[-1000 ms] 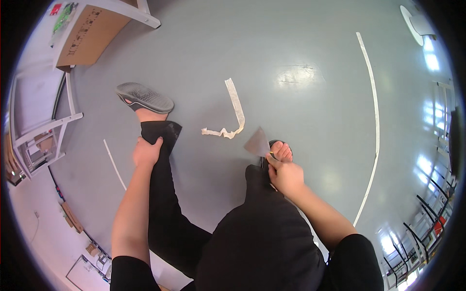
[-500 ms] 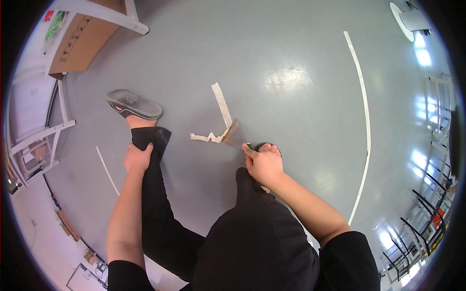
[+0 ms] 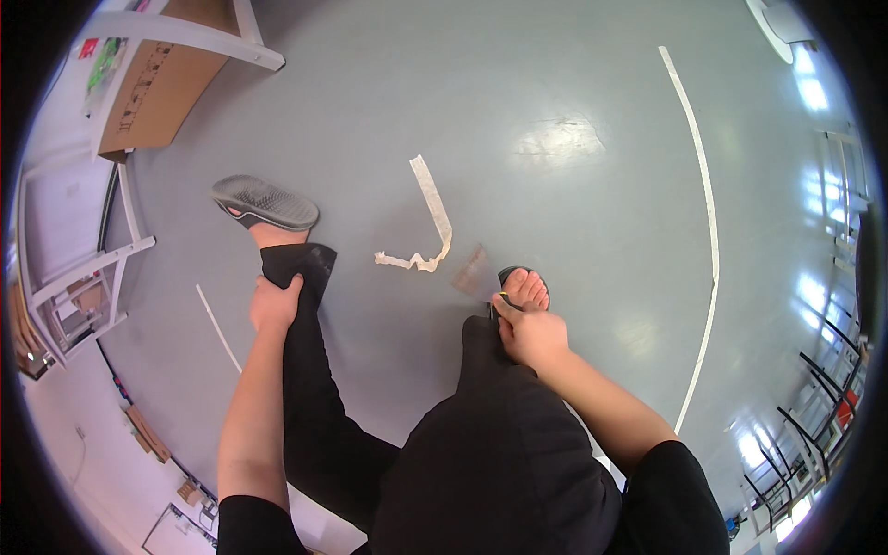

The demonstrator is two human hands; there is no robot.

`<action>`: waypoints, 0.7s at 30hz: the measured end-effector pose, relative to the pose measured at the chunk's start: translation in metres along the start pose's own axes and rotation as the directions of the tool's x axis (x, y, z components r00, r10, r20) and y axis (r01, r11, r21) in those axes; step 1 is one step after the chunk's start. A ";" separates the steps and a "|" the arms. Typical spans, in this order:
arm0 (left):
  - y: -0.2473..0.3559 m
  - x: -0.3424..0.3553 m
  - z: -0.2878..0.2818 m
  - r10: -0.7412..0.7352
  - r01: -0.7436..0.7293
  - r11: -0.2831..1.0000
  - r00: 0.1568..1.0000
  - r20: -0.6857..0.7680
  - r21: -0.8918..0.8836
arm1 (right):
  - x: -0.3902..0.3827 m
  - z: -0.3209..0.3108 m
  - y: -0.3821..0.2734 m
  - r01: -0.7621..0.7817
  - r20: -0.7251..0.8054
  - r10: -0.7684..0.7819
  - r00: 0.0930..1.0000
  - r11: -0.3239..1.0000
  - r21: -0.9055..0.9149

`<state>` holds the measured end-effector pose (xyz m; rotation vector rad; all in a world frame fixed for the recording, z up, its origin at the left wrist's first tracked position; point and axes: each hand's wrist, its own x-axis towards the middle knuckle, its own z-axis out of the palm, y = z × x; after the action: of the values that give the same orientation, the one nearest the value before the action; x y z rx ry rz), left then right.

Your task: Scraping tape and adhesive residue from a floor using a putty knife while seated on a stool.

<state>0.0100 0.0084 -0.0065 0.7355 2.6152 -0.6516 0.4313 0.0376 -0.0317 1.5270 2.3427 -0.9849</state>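
Note:
A putty knife (image 3: 473,274) with a wide blade is gripped by its dark handle in my right hand (image 3: 535,337). Its blade is blurred and hangs just beside the tape, apart from it. A pale strip of tape (image 3: 430,196) is on the grey floor ahead of me; its near end bends left into a crumpled, curled tail (image 3: 407,262). My left hand (image 3: 276,301) clasps the black trouser leg (image 3: 301,324) around my left shin, just above the ankle.
My sandalled feet stand at left (image 3: 268,202) and right (image 3: 525,283) of the tape. A long tape line (image 3: 705,185) runs along the floor at right, a shorter one (image 3: 218,326) at left. White-framed furniture (image 3: 222,42) and a cardboard box (image 3: 157,97) stand far left; black chair legs (image 3: 805,416) at right.
The putty knife has drawn back from the bend of the tape, to the right and toward me. The bent part now shows uncovered. My left hand keeps its hold on the trouser leg.

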 end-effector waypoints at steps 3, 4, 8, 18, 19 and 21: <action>-0.001 0.000 0.001 -0.006 0.006 1.000 1.000 0.017 -0.019 | -0.003 -0.002 0.003 -0.060 0.103 0.058 0.993 0.998 0.018; -0.002 0.001 0.003 -0.003 0.003 1.000 1.000 -0.002 -0.022 | 0.001 -0.002 0.002 -0.019 0.064 0.018 0.998 0.999 0.027; -0.005 0.005 0.006 0.010 -0.011 0.999 1.000 -0.026 -0.030 | 0.032 -0.007 -0.013 0.057 -0.030 -0.058 0.998 0.998 -0.030; -0.004 -0.001 -0.004 -0.002 0.002 1.000 1.000 -0.011 0.002 | 0.016 0.002 -0.007 0.075 -0.067 -0.076 0.995 0.997 -0.016; 0.000 -0.003 -0.005 -0.003 0.003 1.000 1.000 0.001 0.012 | 0.007 0.002 -0.002 0.077 -0.065 -0.078 0.995 0.997 -0.015; 0.001 -0.002 -0.005 -0.009 0.009 1.000 1.000 0.012 0.019 | -0.006 -0.001 0.006 0.003 0.031 -0.004 1.000 1.000 0.022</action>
<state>0.0112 0.0109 -0.0024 0.7236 2.6059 -0.6828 0.4397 0.0352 -0.0306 1.5048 2.3220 -1.0317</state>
